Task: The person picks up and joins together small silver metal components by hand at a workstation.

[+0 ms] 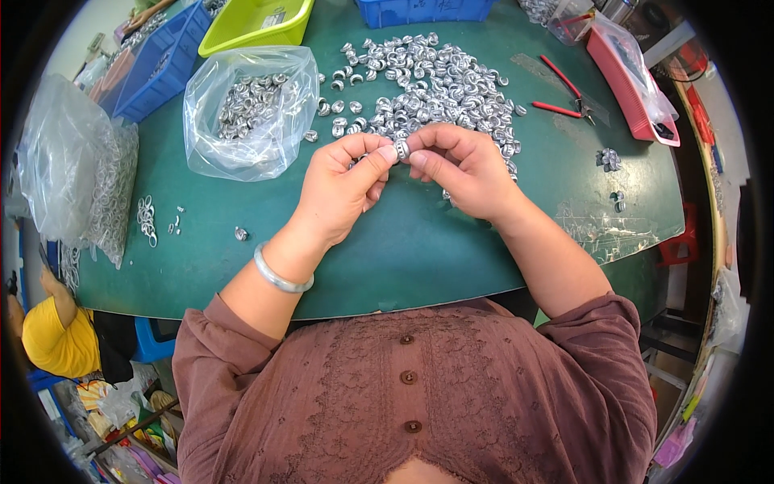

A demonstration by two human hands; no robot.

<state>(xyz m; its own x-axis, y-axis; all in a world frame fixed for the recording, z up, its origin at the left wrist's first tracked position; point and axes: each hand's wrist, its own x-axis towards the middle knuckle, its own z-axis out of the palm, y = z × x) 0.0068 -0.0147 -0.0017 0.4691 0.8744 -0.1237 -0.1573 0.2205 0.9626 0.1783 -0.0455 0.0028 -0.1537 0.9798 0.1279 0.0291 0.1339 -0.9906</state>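
Between my two hands, just at the near edge of a pile, is a small silver metal ring (401, 148) with a dark pattern. My left hand (334, 185) pinches its left side with thumb and forefinger. On the other side, the fingertips of my right hand (468, 173) are closed on the same ring. Beyond them spreads a big heap of similar silver rings (451, 85) on the green table (371, 266). An open clear plastic bag (278, 157) with more such pieces stands to the left of the heap.
Red-handled pliers (564, 89) lie at the right, near a pink basket (629, 89). At the far left stand a filled plastic bag (64, 161), a blue crate (165, 64) and a lime-green basket (258, 32). Thin loose rings (146, 219) lie on the left; a person in yellow (56, 331) is beyond.
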